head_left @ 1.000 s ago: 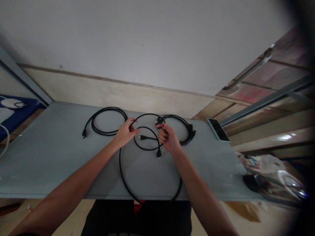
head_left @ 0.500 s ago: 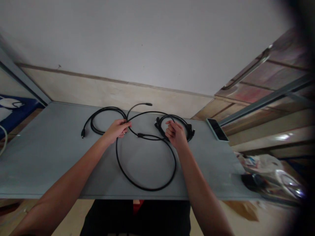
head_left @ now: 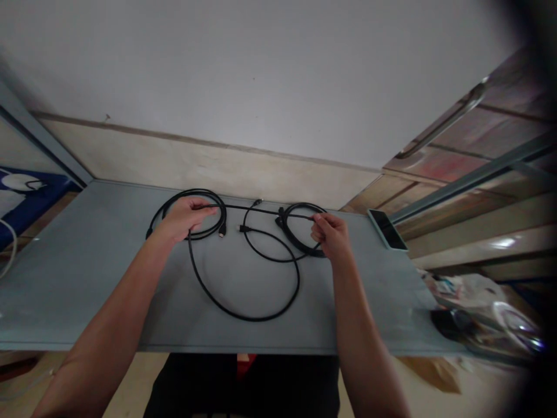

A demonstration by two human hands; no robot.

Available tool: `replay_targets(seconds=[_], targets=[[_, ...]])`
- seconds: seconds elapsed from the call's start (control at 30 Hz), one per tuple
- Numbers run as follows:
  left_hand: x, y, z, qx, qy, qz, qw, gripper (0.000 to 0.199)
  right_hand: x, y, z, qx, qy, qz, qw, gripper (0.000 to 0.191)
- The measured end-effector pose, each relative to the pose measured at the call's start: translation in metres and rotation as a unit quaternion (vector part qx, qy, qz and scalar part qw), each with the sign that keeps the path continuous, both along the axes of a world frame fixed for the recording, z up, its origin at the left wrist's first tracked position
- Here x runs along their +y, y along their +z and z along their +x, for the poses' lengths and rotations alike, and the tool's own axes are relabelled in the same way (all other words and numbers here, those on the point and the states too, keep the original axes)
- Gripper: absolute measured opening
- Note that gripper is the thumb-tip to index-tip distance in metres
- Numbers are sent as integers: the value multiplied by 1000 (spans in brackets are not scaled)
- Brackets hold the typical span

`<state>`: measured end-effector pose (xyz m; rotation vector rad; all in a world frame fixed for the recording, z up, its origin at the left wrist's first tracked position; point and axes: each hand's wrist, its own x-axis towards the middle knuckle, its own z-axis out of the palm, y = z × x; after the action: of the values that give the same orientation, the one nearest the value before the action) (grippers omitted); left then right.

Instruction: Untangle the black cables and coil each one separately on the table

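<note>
A black cable [head_left: 252, 208] runs nearly straight between my two hands, and more of it lies in a big loose loop on the grey table. My left hand [head_left: 187, 217] pinches it above a coiled black cable [head_left: 221, 200] on the left. A plug [head_left: 222, 231] lies at that coil's right edge. My right hand [head_left: 331, 232] is closed on the cable's other part, in front of a second coiled cable [head_left: 300, 208]. Between the hands, a plug [head_left: 246, 229] and a smaller connector [head_left: 258, 202] rest on the table.
A phone [head_left: 387, 229] lies at the table's right end, near the metal frame. Beyond the table's right edge are a plastic bag [head_left: 474, 290] and a shiny container. A wall [head_left: 252, 104] rises right behind the grey table [head_left: 96, 267].
My left hand has moved left and my right hand slightly right, drawing a stretch of cable between them. The loose loop has become smaller, and the loose ends have shifted.
</note>
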<state>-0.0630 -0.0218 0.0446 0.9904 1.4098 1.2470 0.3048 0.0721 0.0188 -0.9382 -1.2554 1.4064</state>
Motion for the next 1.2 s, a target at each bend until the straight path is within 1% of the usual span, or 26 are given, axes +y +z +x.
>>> replay_targets(seconds=[0.13,0.23,0.33,0.37,0.4,0.43,0.47,0.53,0.57,0.6,0.63,0.7,0.8,0.9,0.97,1.0,1.03,1.1,1.17,1.2], targets=[[-2,11,-22,-54,96,44,993,30,5,-3,17,-45,-10,10,999,24],[-1,11,-40,-84,127,52,987,33,10,-5,31,-96,-17,15,995,26],[0,7,-49,-82,139,49,986,32,15,-10,34,-111,-76,50,990,24],[-1,5,-48,-76,128,46,988,32,16,-11,33,-107,-100,62,987,24],[-2,4,-47,-69,104,36,992,31,17,-13,31,-102,-122,69,985,25],[-3,3,-44,-63,63,17,996,30,17,-13,28,-96,-136,72,984,26],[-5,3,-40,-59,10,-10,998,29,17,-13,25,-88,-139,69,984,27],[-10,5,-32,-56,-100,-67,991,35,16,-11,22,-63,-118,50,990,30],[-12,6,-28,-53,-140,-86,985,39,14,-9,22,-49,-100,37,993,30],[-14,7,-25,-46,-162,-95,981,43,13,-6,22,-34,-82,24,996,29],[-15,7,-22,-37,-169,-93,981,45,11,-3,23,-17,-66,12,998,29],[-15,7,-17,-18,-161,-76,984,47,9,1,25,16,-34,-11,999,27],[-10,1,-6,-10,-171,-40,984,45,4,5,22,61,8,-38,997,26],[-6,-6,14,-1,-204,-14,979,45,-1,6,11,102,40,-52,993,27],[-5,-10,29,14,-215,1,977,49,-5,5,3,128,55,-57,989,29],[-5,-12,36,25,-206,16,978,51,-7,4,0,143,61,-59,986,29],[-6,-13,42,42,-184,40,981,54,-9,3,-2,158,68,-61,983,29],[-8,-16,51,95,-116,105,983,60,-12,1,-5,188,83,-62,977,30],[-12,-17,54,167,-58,167,970,63,-15,-1,-7,214,96,-58,970,29],[-13,-18,54,197,-43,188,961,62,-15,-1,-8,219,103,-58,969,28]])
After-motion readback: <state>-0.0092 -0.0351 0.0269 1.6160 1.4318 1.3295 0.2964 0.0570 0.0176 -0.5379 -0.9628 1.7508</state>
